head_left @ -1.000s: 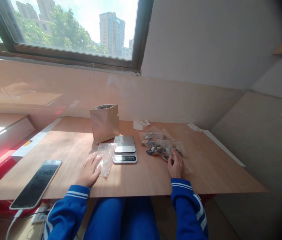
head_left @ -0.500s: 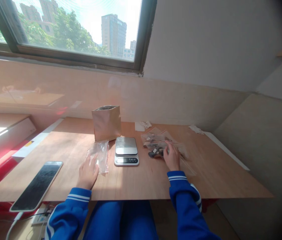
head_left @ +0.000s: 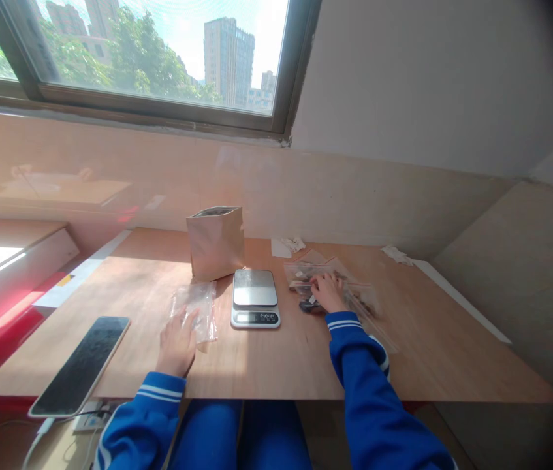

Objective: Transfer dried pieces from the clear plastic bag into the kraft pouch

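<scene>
My left hand [head_left: 178,343] rests on the near end of an empty clear plastic bag [head_left: 196,307] lying flat on the wooden table [head_left: 276,352]. My right hand [head_left: 328,292] lies flat on a pile of clear bags with dark pieces inside [head_left: 354,295], fingers spread over them. Between my hands sits a small digital kitchen scale [head_left: 255,297] with a bare steel platform. Behind the scale stands an open brown paper pouch [head_left: 216,242].
A phone [head_left: 80,364] lies face up at the table's near left corner with a cable below it. Scraps of white paper [head_left: 286,246] and another white scrap [head_left: 397,254] lie near the back wall. A window spans the wall above.
My right hand has slid forward and left over the filled bags, away from the table's near edge. My left hand has pulled back slightly along the empty bag. The view shifted left.
</scene>
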The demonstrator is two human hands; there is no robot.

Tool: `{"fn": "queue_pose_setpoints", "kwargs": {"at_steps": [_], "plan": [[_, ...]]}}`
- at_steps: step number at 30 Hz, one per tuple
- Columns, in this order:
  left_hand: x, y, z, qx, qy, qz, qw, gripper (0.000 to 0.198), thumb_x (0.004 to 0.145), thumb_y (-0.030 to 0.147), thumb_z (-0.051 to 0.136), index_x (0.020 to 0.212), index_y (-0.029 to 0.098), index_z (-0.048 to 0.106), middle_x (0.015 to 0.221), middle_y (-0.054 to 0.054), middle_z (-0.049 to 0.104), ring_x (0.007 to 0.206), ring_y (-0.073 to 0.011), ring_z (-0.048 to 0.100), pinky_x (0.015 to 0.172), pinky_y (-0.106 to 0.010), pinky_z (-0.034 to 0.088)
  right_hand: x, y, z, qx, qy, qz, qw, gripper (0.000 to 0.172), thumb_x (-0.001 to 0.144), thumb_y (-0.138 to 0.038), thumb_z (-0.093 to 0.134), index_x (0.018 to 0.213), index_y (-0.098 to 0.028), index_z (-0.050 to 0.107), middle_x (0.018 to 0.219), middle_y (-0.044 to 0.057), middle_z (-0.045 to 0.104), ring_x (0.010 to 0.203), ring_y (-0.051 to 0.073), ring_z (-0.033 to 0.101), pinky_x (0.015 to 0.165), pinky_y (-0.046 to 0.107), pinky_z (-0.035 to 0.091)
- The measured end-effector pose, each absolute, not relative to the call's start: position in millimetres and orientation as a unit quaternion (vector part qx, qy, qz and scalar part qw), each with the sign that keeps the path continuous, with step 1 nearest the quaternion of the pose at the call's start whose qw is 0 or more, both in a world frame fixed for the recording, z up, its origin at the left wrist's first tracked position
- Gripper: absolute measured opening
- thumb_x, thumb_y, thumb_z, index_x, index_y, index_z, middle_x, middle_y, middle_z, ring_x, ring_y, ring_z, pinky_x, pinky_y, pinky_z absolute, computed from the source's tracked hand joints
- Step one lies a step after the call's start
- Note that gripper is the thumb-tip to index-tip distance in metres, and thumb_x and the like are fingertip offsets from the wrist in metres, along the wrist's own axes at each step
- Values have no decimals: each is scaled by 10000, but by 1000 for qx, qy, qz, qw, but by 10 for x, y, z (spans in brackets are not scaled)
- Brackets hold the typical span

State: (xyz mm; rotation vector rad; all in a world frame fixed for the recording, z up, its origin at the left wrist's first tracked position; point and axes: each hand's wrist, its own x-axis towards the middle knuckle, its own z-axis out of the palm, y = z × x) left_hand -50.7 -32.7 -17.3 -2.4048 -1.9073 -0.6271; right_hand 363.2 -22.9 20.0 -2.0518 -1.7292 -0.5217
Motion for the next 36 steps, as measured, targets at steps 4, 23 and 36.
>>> {"fn": "queue_pose_setpoints", "kwargs": {"at_steps": [4,23,36], "plan": [[-469,-381,-153,-760,-611,-217,38,511,825,167,386,1309,281,506,1428,-85,405,1286,-285,367,1036,-490,256,3546,-511,406,-770,-596,-167,155,195,841,-204,473,762,-207,651,829,98,619,875,258,515,804,386,323],[-37,-617,153,-715,-645,-269,18,485,871,255,361,1346,300,446,1377,-60,479,1314,-277,343,1074,-534,143,2091,-1228,1174,-661,-462,217,550,295,865,-485,473,805,-220,589,604,3,589,533,177,541,507,268,384],[255,-894,1011,-558,-437,-478,-520,308,857,477,464,740,192,477,685,25,502,672,-127,515,683,-264,445,1272,-1017,1184,-502,-513,431,547,366,902,-452,441,1063,-200,654,847,44,599,700,147,551,640,266,466]]}}
